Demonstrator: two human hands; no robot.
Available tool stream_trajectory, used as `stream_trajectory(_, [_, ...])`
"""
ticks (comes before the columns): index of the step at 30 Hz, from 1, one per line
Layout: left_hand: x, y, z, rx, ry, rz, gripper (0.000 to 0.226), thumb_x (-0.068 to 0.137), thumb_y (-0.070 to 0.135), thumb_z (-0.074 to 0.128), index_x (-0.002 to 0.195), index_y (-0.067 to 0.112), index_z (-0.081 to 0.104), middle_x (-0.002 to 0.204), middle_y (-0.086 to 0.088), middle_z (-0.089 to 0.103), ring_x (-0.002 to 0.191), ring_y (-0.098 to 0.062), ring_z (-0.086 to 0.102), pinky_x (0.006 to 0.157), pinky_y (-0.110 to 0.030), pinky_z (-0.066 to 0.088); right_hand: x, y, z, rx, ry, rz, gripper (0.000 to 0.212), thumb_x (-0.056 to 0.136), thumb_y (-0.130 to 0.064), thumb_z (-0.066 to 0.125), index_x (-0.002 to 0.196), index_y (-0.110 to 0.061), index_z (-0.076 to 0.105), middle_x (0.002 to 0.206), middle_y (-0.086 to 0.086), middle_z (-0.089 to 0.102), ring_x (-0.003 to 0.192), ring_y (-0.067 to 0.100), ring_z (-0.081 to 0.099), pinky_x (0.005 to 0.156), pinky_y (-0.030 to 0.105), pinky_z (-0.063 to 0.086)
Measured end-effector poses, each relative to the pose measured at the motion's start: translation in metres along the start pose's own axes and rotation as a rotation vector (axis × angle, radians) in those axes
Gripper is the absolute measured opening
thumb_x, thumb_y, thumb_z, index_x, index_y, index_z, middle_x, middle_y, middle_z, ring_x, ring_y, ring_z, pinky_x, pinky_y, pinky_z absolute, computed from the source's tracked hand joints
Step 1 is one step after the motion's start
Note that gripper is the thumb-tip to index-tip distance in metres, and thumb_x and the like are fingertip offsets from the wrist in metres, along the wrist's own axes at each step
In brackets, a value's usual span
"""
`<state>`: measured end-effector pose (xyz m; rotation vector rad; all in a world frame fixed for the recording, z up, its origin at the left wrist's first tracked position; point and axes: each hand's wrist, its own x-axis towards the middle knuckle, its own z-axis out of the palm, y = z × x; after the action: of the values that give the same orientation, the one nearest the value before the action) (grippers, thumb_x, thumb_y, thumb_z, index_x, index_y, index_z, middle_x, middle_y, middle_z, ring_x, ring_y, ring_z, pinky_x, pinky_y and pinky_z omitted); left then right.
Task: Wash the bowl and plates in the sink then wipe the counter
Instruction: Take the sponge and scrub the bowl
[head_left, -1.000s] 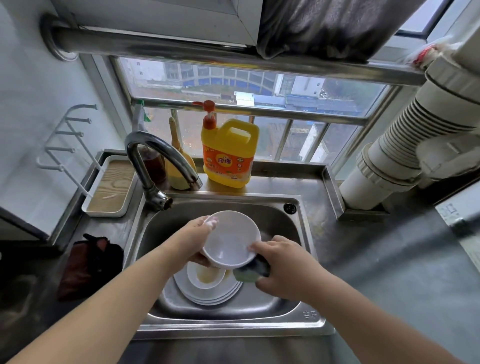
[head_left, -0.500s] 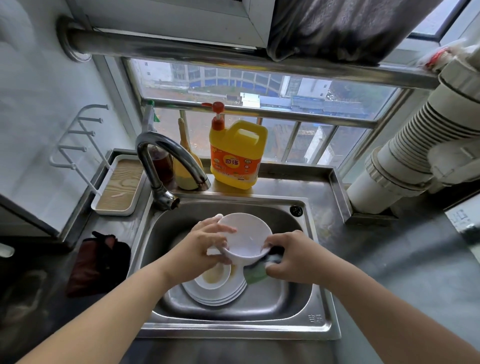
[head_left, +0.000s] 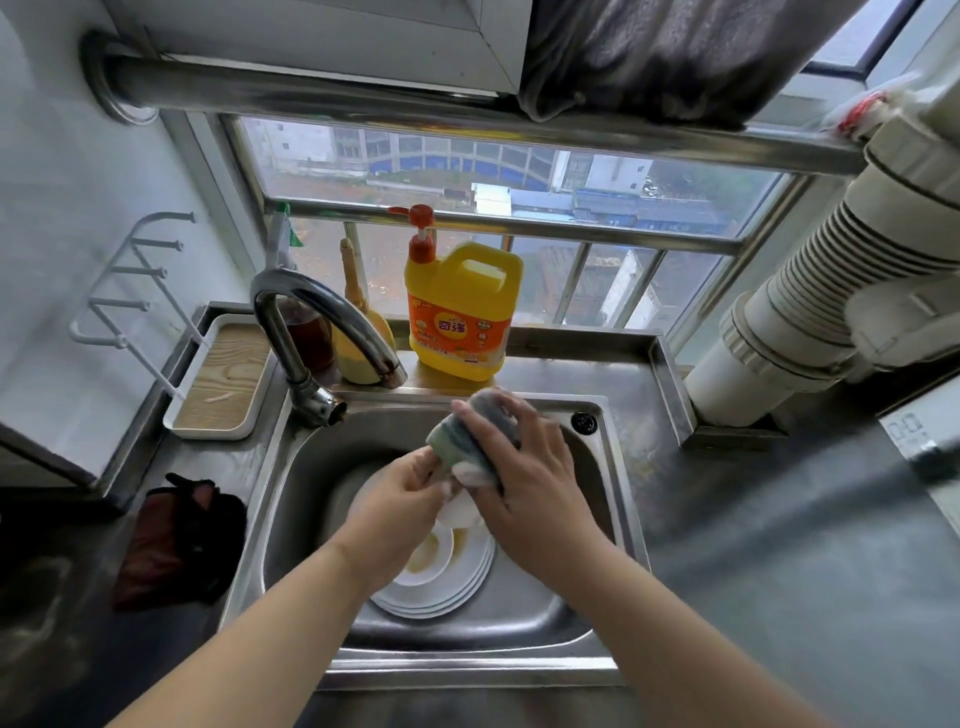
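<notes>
Steel sink (head_left: 618, 499) basin, left hand (head_left: 395, 499) gripping bowl (head_left: 460, 512), right hand (head_left: 519, 467) apparently clutching sponge (head_left: 457, 434), plates (head_left: 457, 577) below

Both hands over the sink (head_left: 613, 519): bowl (head_left: 460, 512) in left hand (head_left: 400, 499), sponge (head_left: 462, 431) (soapy) under right hand (head_left: 519, 467).

A barred window (head_left: 498, 218) at the far side lets in dull daylight and looks onto buildings. A pale wall (head_left: 67, 171) stands at left, bearing a white wire rack (head_left: 130, 280). A steel rail (head_left: 415, 111) crosses overhead; a ribbed white pipe (head_left: 810, 291) slants at right.
</notes>
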<state>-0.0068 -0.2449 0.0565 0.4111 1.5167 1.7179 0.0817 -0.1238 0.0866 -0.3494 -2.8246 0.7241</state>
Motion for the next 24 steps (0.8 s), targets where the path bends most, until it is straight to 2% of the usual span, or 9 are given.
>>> stream_trajectory(2, [-0.001,0.000,0.002,-0.063,0.035,-0.008,0.025,0.091,0.001,0.055,0.116,0.000,0.058,0.100,-0.008,0.069,0.096,-0.016,0.063,0.085,-0.027,0.050,0.013,0.007,0.000,-0.011,0.058,0.019,0.055,0.090,-0.052,0.032,0.144,-0.043,0.026,0.146,-0.006,0.021,0.128,0.016,0.024,0.107,0.033,0.020])
stream_trajectory(6, [0.000,0.007,0.003,-0.166,0.066,-0.045,0.035,0.085,0.020,0.064,0.112,0.000,0.059,0.101,-0.017,0.063,0.096,-0.028,0.060,0.093,-0.045,0.046,0.034,0.026,-0.007,0.314,0.055,0.316,0.049,0.094,-0.041,0.041,0.142,-0.036,0.037,0.140,-0.003,0.038,0.126,0.020,0.036,0.108,0.045,0.034])
stream_trajectory(10, [0.001,0.005,0.006,-0.155,0.057,-0.044,0.024,0.093,-0.005,0.045,0.111,0.002,0.060,0.097,-0.012,0.070,0.091,-0.018,0.066,0.080,-0.026,0.053,0.008,-0.004,-0.002,-0.035,0.100,0.011,0.052,0.090,-0.049,0.036,0.140,-0.038,0.038,0.144,-0.003,0.029,0.125,0.019,0.030,0.103,0.035,0.027])
stream_trajectory(12, [-0.001,0.004,0.010,-0.174,0.046,-0.058,0.027,0.094,-0.008,0.040,0.109,0.002,0.060,0.095,-0.011,0.070,0.087,-0.016,0.068,0.074,-0.022,0.055,0.010,0.000,0.003,-0.049,0.064,0.030,0.052,0.089,-0.049,0.039,0.140,-0.037,0.039,0.145,-0.002,0.031,0.124,0.019,0.032,0.104,0.037,0.028])
stream_trajectory(14, [-0.002,0.005,0.013,-0.217,0.056,-0.074,0.019,0.095,0.000,0.043,0.102,0.000,0.061,0.089,-0.011,0.069,0.080,-0.018,0.066,0.069,-0.022,0.055,0.023,0.018,-0.001,0.192,0.017,0.242,0.049,0.090,-0.048,0.040,0.136,-0.033,0.047,0.138,-0.002,0.044,0.121,0.019,0.041,0.103,0.036,0.036])
stream_trajectory(16, [-0.002,0.006,0.015,-0.330,0.094,-0.107,0.018,0.094,0.004,0.044,0.104,-0.003,0.059,0.091,-0.015,0.065,0.082,-0.022,0.063,0.068,-0.025,0.056,0.030,0.037,-0.011,0.552,-0.026,0.470,0.034,0.096,-0.043,0.044,0.125,-0.030,0.057,0.120,-0.003,0.060,0.110,0.017,0.055,0.090,0.030,0.047])
stream_trajectory(19, [0.001,0.008,0.020,-0.594,0.132,-0.149,0.030,0.090,0.013,0.045,0.114,-0.002,0.057,0.105,-0.022,0.062,0.096,-0.031,0.059,0.083,-0.041,0.053,0.019,0.048,-0.017,0.909,-0.011,0.578,0.023,0.099,-0.031,0.045,0.117,-0.034,0.059,0.104,-0.004,0.066,0.098,0.016,0.062,0.082,0.025,0.050])
stream_trajectory(22, [0.004,0.010,0.030,-0.845,0.161,-0.192,0.035,0.092,0.019,0.043,0.122,0.005,0.055,0.119,-0.022,0.062,0.114,-0.035,0.055,0.101,-0.057,0.037,0.000,0.036,-0.001,1.055,0.171,0.561,0.026,0.101,-0.023,0.041,0.123,-0.032,0.052,0.114,0.001,0.063,0.093,0.001,0.062,0.073,0.012,0.049])
stream_trajectory(24, [0.008,0.006,0.034,-0.906,0.179,-0.201,0.044,0.087,0.022,0.047,0.128,0.005,0.051,0.127,-0.022,0.059,0.122,-0.035,0.052,0.101,-0.056,0.039,-0.013,0.024,0.018,0.940,0.306,0.549,0.034,0.099,-0.033,0.042,0.132,-0.039,0.036,0.136,0.003,0.046,0.115,0.003,0.052,0.091,0.017,0.047])
